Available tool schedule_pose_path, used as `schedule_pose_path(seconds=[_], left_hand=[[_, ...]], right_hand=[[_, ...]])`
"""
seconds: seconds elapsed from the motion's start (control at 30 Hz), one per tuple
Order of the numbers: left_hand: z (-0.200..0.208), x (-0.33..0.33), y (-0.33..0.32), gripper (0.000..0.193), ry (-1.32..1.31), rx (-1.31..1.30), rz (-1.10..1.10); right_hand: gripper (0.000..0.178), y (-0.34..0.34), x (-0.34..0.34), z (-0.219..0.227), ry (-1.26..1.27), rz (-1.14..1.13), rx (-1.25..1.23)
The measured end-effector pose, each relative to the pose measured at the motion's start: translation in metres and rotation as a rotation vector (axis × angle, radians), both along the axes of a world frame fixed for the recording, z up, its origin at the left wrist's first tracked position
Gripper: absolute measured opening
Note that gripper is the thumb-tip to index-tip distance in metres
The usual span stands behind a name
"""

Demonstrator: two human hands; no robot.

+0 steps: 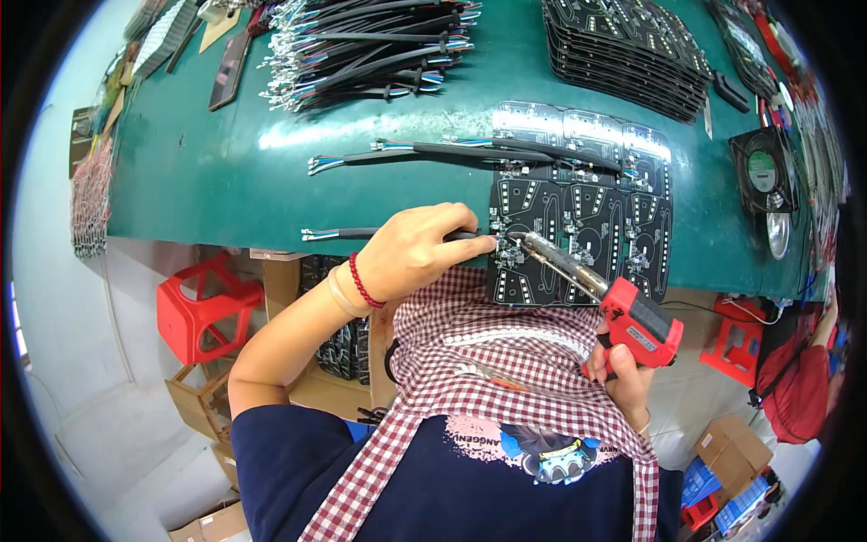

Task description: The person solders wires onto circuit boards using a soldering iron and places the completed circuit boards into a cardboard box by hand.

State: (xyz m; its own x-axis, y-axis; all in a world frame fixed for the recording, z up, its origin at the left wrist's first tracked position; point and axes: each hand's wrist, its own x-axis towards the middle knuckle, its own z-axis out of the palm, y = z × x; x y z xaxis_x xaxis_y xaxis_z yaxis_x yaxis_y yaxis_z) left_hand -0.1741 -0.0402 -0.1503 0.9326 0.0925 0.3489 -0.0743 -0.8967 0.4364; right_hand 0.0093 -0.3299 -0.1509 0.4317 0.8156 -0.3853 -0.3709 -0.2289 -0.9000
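My left hand (414, 248) pinches a black-sleeved wire cable (336, 234), holding its end against the left edge of a black circuit board panel (591, 203). The cable's other end, with small white tips, points left past my wrist. In my right hand (623, 375) is a red soldering gun (639, 323). Its metal barrel slants up and left, with the tip near my left fingertips; whether it touches the board I cannot tell. Another sleeved cable (433, 152) lies across the table and onto the panel's upper part, beside a further one (564, 154).
A heap of sleeved cables (379, 54) lies at the back of the green table (217, 172). Stacked black boards (623, 63) stand at the back right, near a small fan (763, 170). A phone (230, 70) lies back left. Below are a red stool (194, 312) and boxes.
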Motion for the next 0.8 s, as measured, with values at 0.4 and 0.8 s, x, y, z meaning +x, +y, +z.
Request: schedule_pose_path(seconds=[0.4,0.8], left_hand=[[-0.002,0.007,-0.002,0.021,0.009,-0.069,0.013],[0.005,0.014,0.003,0.021,0.109,-0.117,-0.005]], right_hand=[[0.027,-0.008,-0.003,-0.005,0.019,-0.009,0.025],[0.016,-0.011,-0.002,-0.009,-0.090,0.020,-0.042]])
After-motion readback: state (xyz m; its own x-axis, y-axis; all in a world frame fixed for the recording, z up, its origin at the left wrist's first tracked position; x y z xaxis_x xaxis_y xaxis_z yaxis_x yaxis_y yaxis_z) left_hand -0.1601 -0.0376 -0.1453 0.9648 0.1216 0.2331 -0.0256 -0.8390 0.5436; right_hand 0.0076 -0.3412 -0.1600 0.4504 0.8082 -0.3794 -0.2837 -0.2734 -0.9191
